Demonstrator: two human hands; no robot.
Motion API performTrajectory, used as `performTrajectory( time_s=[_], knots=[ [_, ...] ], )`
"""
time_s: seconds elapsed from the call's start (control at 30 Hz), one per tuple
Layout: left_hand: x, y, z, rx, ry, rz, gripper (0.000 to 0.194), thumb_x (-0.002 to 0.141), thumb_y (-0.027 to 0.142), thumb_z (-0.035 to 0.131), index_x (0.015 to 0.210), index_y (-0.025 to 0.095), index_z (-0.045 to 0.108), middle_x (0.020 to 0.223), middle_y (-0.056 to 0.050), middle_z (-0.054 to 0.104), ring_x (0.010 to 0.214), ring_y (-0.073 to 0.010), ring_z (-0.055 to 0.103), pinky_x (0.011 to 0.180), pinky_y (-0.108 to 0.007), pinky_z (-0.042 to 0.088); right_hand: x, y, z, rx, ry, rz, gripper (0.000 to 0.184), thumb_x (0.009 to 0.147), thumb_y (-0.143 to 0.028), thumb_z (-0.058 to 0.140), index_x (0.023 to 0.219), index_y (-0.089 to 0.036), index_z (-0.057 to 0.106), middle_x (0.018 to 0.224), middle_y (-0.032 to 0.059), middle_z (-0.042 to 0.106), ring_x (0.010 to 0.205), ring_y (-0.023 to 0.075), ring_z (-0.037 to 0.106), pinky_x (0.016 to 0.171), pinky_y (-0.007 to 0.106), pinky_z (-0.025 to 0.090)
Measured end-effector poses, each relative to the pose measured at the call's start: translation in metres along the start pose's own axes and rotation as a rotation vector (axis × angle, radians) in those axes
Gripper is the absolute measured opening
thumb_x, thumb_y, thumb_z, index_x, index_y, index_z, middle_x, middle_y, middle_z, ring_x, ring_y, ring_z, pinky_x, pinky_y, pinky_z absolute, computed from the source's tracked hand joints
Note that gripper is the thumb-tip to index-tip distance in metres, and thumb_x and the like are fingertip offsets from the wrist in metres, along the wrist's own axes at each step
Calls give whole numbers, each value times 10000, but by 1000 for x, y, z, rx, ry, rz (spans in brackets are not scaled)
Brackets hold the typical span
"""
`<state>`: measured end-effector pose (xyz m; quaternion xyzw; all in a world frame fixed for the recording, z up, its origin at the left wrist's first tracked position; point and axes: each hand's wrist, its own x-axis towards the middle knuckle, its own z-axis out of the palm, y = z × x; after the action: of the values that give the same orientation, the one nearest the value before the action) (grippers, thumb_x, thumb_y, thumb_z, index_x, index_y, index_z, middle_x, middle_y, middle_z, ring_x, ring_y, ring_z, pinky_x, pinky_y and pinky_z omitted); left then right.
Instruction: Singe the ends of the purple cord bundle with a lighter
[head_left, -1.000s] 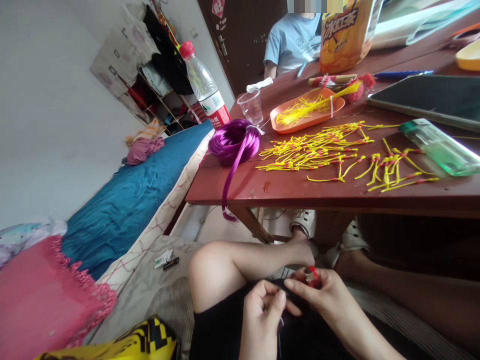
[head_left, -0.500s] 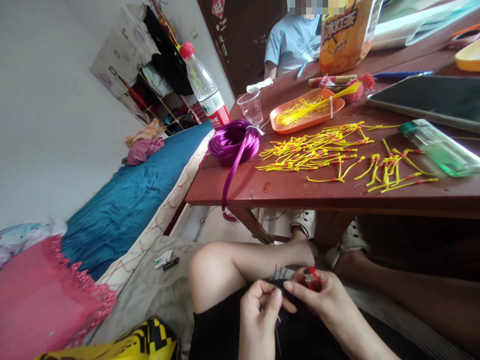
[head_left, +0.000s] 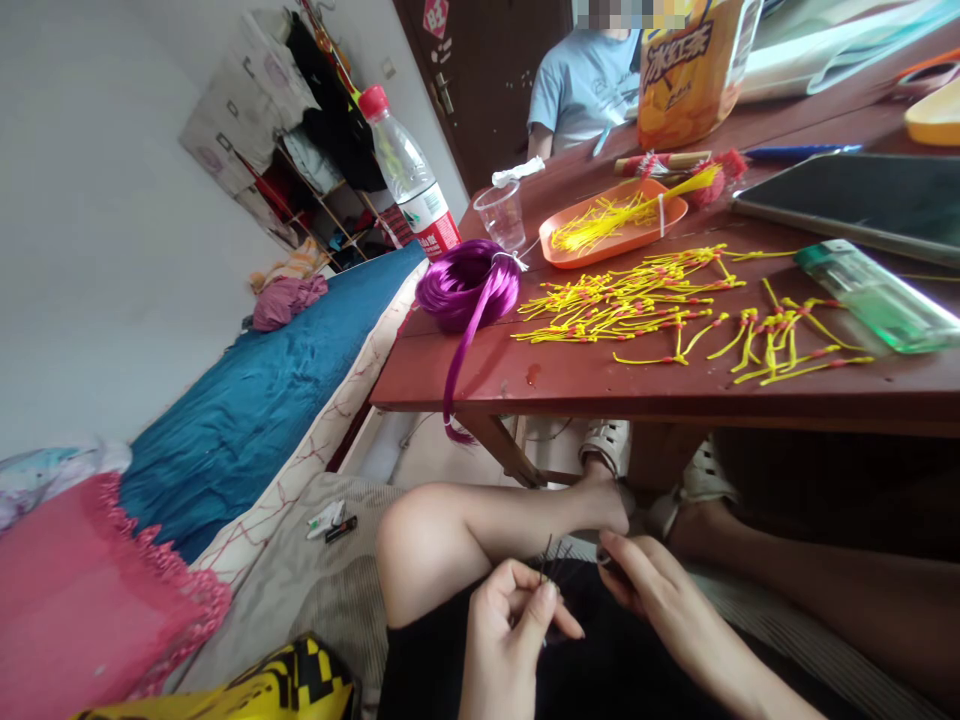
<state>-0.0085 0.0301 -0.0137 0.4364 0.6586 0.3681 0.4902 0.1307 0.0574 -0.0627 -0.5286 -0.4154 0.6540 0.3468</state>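
Over my lap, my left hand (head_left: 512, 625) pinches a small bundle of thin dark strands (head_left: 553, 562) between thumb and forefinger, their tips fanning upward. My right hand (head_left: 660, 595) is just to the right, fingers curled, fingertips near the same strands; the red object it held earlier is hidden now. My bare knee (head_left: 420, 545) lies to the left of both hands.
A brown table (head_left: 570, 375) stands in front with several yellow red-tipped strands (head_left: 660, 300), a purple cord coil (head_left: 469, 285), an orange tray (head_left: 611, 225), a green lighter (head_left: 874, 295), a plastic cup (head_left: 501, 212) and a bottle (head_left: 409, 175). A person in a blue shirt (head_left: 581, 85) sits opposite. A bed with a blue cover (head_left: 255, 400) lies left.
My left hand has lifted slightly and the dark strands now stick up from its pinch. My right hand has turned, hiding the red object it showed before.
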Motion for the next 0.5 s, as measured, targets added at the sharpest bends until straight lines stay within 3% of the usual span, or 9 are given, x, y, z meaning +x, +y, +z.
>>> performTrajectory(
  time_s=[0.1,0.5],
  knots=[
    [0,0,-1,15,-8,-8,269,742,401,585,636,160,526,519,-24,666,498,-113,541,547,-205,373,1,-2,1,-23,-24,-8,441,764,-565,340,507,-210,299,507,-52,271,507,108,262,506,255,244],
    [2,-1,-4,74,-83,-13,274,772,412,549,661,164,511,553,-37,676,526,-121,536,575,-219,371,-2,-8,3,-88,-4,-47,490,752,-620,284,485,-209,306,506,-37,318,520,120,323,529,259,284]
  ],
)
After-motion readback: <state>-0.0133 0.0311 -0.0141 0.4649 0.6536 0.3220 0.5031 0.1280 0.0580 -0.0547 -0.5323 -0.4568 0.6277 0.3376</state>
